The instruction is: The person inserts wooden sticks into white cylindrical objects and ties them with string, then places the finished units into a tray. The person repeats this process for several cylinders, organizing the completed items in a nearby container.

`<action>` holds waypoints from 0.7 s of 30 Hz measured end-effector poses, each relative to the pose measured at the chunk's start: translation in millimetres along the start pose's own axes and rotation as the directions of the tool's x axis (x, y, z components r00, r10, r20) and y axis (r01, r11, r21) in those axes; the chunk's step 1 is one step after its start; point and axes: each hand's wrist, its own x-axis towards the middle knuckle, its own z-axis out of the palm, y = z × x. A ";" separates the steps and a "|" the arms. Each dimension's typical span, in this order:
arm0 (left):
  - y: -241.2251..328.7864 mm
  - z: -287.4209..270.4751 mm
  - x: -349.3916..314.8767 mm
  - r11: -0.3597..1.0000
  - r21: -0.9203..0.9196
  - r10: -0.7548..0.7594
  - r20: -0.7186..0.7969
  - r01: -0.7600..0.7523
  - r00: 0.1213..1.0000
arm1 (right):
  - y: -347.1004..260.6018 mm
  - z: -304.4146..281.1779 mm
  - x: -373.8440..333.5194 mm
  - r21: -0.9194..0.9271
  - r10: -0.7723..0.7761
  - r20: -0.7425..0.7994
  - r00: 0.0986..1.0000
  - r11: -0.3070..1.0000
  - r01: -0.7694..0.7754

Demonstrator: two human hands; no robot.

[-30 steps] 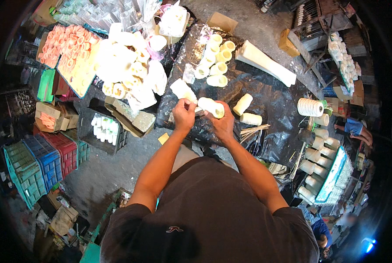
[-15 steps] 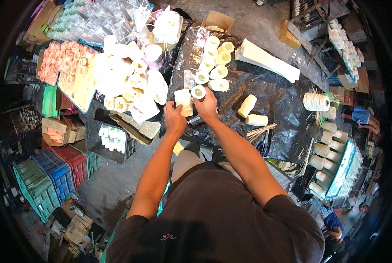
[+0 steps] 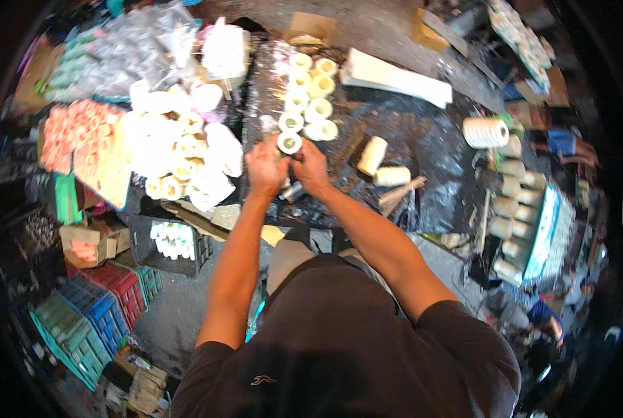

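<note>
A pale cream, hollow wax-like cylinder [image 3: 290,143] stands upright at the near edge of the black-covered table [image 3: 437,174]. Its open end faces up. My left hand [image 3: 265,167] is closed round its left side and my right hand [image 3: 311,169] round its right, with the thumbs close together in front. Just beyond my fingers, several similar hollow cylinders [image 3: 318,110] stand or lean in two rows. Some small grey metallic item [image 3: 293,191] lies below my hands; blur hides its kind.
Two cream cylinders [image 3: 373,155] lie to the right, beside thin sticks [image 3: 401,195]. Long white sheets [image 3: 395,78] rest at the back. A string spool [image 3: 485,132] stands at the right edge. Orange rings [image 3: 81,132] and a bright white pile [image 3: 162,132] are at left, above plastic crates [image 3: 120,292].
My left hand has left the crumpled cream piece it held and joined my right hand at the hollow cylinder. That piece is no longer visible. The whole view has shifted slightly.
</note>
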 end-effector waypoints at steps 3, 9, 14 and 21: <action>4.5 -5.5 -0.8 1.000 -0.019 -0.015 0.015 0.015 1.000 | -3.3 -22.0 -28.2 -0.100 0.120 0.061 0.991 0.988 -0.114; 33.3 -24.2 -42.9 0.996 0.051 0.080 -0.058 -0.077 0.995 | 43.5 -159.1 -114.2 -0.429 0.123 -0.062 0.991 0.893 -0.137; 58.4 -10.8 -92.6 0.972 -0.063 0.230 0.095 -0.225 0.969 | 85.8 -260.9 -136.9 -0.783 0.090 -0.008 0.996 0.619 -0.062; 115.4 51.3 -80.6 0.960 -0.173 0.260 0.267 -0.219 0.928 | 126.1 -267.0 -125.6 -0.843 0.124 0.225 0.966 0.521 0.130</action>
